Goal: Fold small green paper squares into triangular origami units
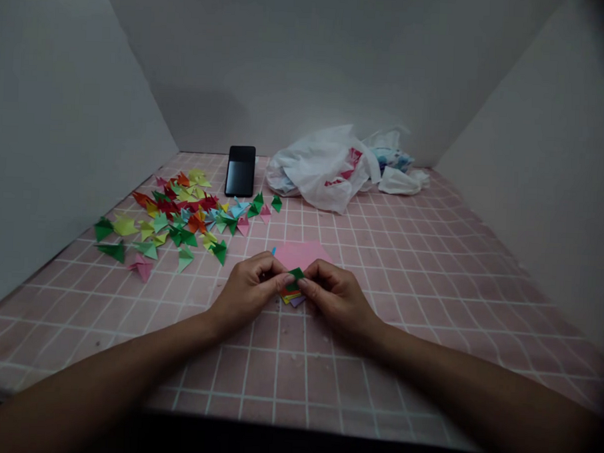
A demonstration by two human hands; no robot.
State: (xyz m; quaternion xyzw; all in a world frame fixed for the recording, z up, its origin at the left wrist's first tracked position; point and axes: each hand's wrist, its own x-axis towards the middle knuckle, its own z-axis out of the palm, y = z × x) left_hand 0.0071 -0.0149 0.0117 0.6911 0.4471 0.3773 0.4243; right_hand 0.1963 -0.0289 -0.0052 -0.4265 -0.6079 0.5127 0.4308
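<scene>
Between the thumbs and fingers of my two hands is a small folded piece of green paper (296,274). My left hand (254,281) pinches its left side. On the right side, my right hand (336,295) grips it the same way, fingers closed. Beneath the hands lies a stack of coloured paper sheets, with a pink sheet (303,253) showing on top behind the fingers. Yellow, orange and purple corners stick out below the green piece. A bit of blue shows by the left knuckles.
Many small folded paper figures (181,234) in several colours lie scattered at the left. A black phone (240,172) leans upright behind them. White plastic bags (324,167) sit by the back wall. A pink checked cloth (430,272) covers the table, with pale walls on three sides.
</scene>
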